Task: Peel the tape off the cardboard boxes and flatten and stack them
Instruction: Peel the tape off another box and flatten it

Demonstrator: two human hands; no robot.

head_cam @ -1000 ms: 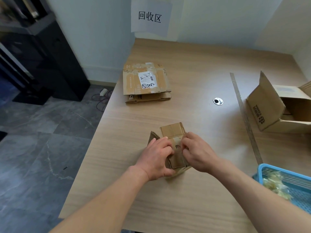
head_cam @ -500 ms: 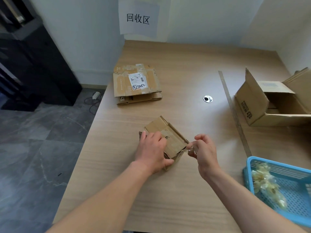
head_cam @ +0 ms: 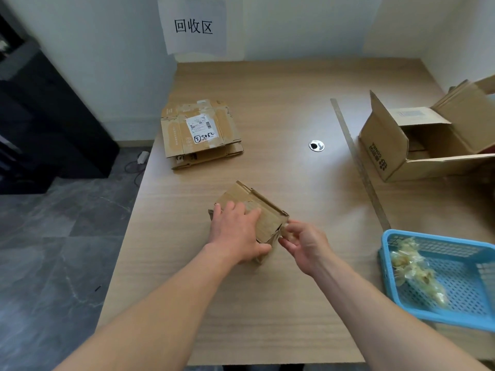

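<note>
A small brown cardboard box [head_cam: 263, 210] lies near the middle of the wooden table [head_cam: 281, 103]. My left hand [head_cam: 235, 231] lies on top of it, fingers spread over the top and thumb wrapped under its near edge. My right hand [head_cam: 302, 242] is at the box's right corner, where its thumb and fingers pinch a strip of clear tape [head_cam: 284, 228]. A stack of flattened boxes [head_cam: 199, 133] with a white label lies at the far left of the table.
A large open cardboard box [head_cam: 417, 145] stands at the right. A long metal ruler [head_cam: 359, 162] lies beside it. A blue plastic basket [head_cam: 439, 277] holding crumpled tape sits at the near right. A round cable hole [head_cam: 316, 145] is mid-table. The table's left edge drops to a grey floor.
The small box has been turned on the table under my left hand. My right hand left the box top, pulled away to the right, and now pinches tape at the right corner.
</note>
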